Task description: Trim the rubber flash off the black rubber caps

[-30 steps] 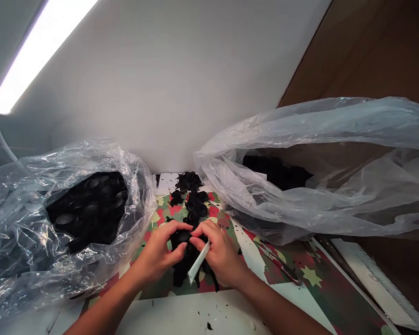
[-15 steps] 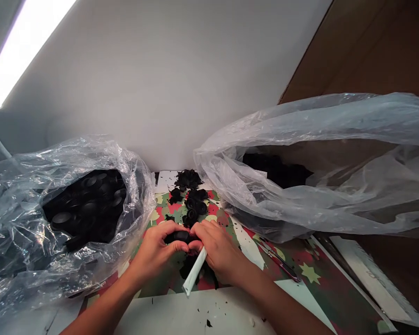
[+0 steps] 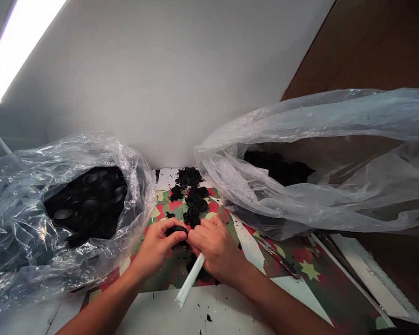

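My left hand (image 3: 155, 249) is closed on a small black rubber piece (image 3: 177, 229), with thumb and fingers around its near and far sides. Close against it on the right, my right hand (image 3: 218, 249) grips a white-wrapped handle (image 3: 191, 283) that sticks out toward me at a slant. The working end of this tool is hidden by the fingers. Beyond the hands lie black rubber rings (image 3: 196, 204) and a heap of black scraps (image 3: 189, 177). More dark scraps show under my right hand.
A clear plastic bag (image 3: 139, 167) with black rubber parts (image 3: 91, 200) stands left. At right, a larger plastic bag (image 3: 265, 204) holds black pieces (image 3: 282, 168). A slim red-and-dark tool (image 3: 282, 264) rests on the patterned sheet (image 3: 335, 291). A lamp (image 3: 24, 42) shines upper left.
My right hand has turned a little, and the free end of the white handle has swung left and toward me. The black piece has shifted slightly in my left fingers.
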A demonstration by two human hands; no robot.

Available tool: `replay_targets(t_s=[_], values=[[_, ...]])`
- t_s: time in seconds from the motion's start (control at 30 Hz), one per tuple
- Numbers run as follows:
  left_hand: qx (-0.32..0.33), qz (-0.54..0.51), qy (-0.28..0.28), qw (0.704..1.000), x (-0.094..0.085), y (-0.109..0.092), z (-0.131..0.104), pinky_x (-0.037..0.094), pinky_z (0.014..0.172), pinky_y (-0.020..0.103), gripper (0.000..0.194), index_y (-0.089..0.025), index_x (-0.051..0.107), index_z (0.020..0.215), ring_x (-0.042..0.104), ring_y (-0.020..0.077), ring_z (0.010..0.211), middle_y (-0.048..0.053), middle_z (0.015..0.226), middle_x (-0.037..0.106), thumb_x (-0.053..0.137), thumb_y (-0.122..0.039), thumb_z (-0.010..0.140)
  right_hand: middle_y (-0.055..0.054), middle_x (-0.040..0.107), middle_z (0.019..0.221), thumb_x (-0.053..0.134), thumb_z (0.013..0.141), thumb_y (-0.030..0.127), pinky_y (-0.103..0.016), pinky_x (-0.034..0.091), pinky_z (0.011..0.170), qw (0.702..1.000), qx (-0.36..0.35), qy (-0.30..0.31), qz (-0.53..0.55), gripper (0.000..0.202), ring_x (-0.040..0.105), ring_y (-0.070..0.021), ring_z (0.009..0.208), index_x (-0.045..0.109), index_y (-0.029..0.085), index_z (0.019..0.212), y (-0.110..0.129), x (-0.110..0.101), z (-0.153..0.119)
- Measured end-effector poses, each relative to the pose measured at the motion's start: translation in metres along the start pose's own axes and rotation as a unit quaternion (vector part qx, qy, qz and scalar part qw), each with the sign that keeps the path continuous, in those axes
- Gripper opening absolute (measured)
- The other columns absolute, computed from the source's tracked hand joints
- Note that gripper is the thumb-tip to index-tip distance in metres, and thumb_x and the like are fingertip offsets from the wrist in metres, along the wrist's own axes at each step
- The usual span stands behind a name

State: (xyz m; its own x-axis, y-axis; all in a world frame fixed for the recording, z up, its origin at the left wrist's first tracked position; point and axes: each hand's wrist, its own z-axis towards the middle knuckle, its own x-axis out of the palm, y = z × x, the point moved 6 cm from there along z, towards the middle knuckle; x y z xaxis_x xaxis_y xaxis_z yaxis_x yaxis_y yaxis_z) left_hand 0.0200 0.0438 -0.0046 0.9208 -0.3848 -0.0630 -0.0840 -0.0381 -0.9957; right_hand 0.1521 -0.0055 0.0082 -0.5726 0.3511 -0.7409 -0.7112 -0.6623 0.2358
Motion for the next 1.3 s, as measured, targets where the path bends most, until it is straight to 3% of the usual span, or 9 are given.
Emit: replay_targets(t_s=[0.2,0.33,0.43,0.63,0.77,0.93,1.13,1.2,1.3], values=[[-0.097,-0.185,-0.048,0.977,0.011,0.023,0.000,0.033,0.041,0.018,0.049,-0.015,0.065,0.064,0.044,0.0064,0.042,-0.005,0.051,0.055,0.093,-0.054,0.055,-0.002,0.050,0.062,0.044,0.093,0.006,-0.037,0.022,0.065,0.997,-0.028,-0.035,-0.062,0.028,0.037,-0.0201,0.063,0.051,0.022,0.071,0.020,-0.004,-0.004],[-0.076,-0.226,-0.095,0.966,0.000,0.018,0.002,0.030,0.038,0.018,0.059,-0.016,0.060,0.067,0.044,0.0058,0.041,-0.003,0.057,0.061,0.091,-0.065,0.054,-0.001,0.051,0.062,0.039,0.096,0.006,-0.036,0.023,0.064,0.997,-0.032,-0.056,-0.040,0.031,0.040,-0.0190,0.063,0.050,0.022,0.071,0.027,-0.001,-0.009],[-0.035,-0.223,-0.065,0.972,-0.006,0.009,0.004,0.039,0.048,0.019,0.058,-0.016,0.066,0.075,0.052,0.0085,0.050,-0.001,0.064,0.065,0.091,-0.065,0.056,0.000,0.052,0.063,0.039,0.102,0.011,-0.035,0.028,0.064,0.998,0.044,-0.053,-0.014,0.033,0.041,-0.0181,0.062,0.048,0.022,0.072,0.011,0.002,-0.008],[0.014,-0.166,-0.025,0.986,-0.010,0.011,0.005,0.044,0.067,0.023,0.058,-0.017,0.078,0.086,0.057,0.0151,0.071,0.002,0.075,0.068,0.091,-0.065,0.056,-0.003,0.061,0.070,0.035,0.109,0.032,-0.033,0.040,0.067,0.969,0.173,0.003,0.178,0.044,0.051,-0.0200,0.073,0.053,0.023,0.070,-0.021,0.010,-0.008],[0.024,-0.089,-0.015,0.996,-0.008,0.016,0.005,0.045,0.075,0.029,0.055,-0.022,0.082,0.092,0.059,0.0228,0.086,0.006,0.092,0.070,0.083,-0.070,0.064,-0.005,0.072,0.090,0.040,0.108,0.047,-0.037,0.045,0.077,0.946,0.202,-0.035,0.251,0.047,0.057,-0.0230,0.089,0.066,0.024,0.076,-0.028,0.007,-0.008],[0.090,0.052,-0.033,0.994,-0.005,0.004,0.003,0.045,0.090,0.036,0.031,-0.029,0.085,0.094,0.058,0.0274,0.099,0.006,0.097,0.065,0.083,-0.053,0.074,-0.001,0.058,0.073,0.056,0.098,0.054,-0.031,0.044,0.065,0.888,0.294,-0.033,0.352,0.045,0.055,-0.0181,0.071,0.060,0.023,0.067,-0.038,0.010,-0.012],[0.136,0.164,-0.033,0.977,0.000,-0.008,-0.002,0.036,0.100,0.043,0.032,-0.034,0.082,0.109,0.061,0.0295,0.101,0.005,0.099,0.075,0.083,-0.035,0.077,0.003,0.047,0.068,0.061,0.091,0.060,-0.028,0.038,0.060,0.820,0.374,-0.011,0.434,0.045,0.044,-0.0142,0.063,0.055,0.022,0.066,-0.044,0.016,-0.017],[0.145,0.169,-0.050,0.974,-0.001,-0.009,-0.004,0.032,0.106,0.044,0.027,-0.034,0.083,0.103,0.060,0.0305,0.108,0.004,0.104,0.077,0.083,-0.031,0.077,0.002,0.048,0.069,0.062,0.089,0.062,-0.028,0.039,0.061,0.813,0.373,-0.014,0.447,0.047,0.044,-0.0142,0.065,0.056,0.021,0.066,-0.043,0.015,-0.016],[0.096,0.079,-0.054,0.991,-0.002,0.001,-0.003,0.039,0.101,0.040,0.025,-0.031,0.083,0.100,0.060,0.0294,0.109,0.004,0.105,0.077,0.083,-0.033,0.076,0.002,0.049,0.070,0.064,0.087,0.065,-0.027,0.039,0.061,0.800,0.371,-0.027,0.471,0.049,0.045,-0.0137,0.065,0.058,0.020,0.067,-0.040,0.013,-0.014]])
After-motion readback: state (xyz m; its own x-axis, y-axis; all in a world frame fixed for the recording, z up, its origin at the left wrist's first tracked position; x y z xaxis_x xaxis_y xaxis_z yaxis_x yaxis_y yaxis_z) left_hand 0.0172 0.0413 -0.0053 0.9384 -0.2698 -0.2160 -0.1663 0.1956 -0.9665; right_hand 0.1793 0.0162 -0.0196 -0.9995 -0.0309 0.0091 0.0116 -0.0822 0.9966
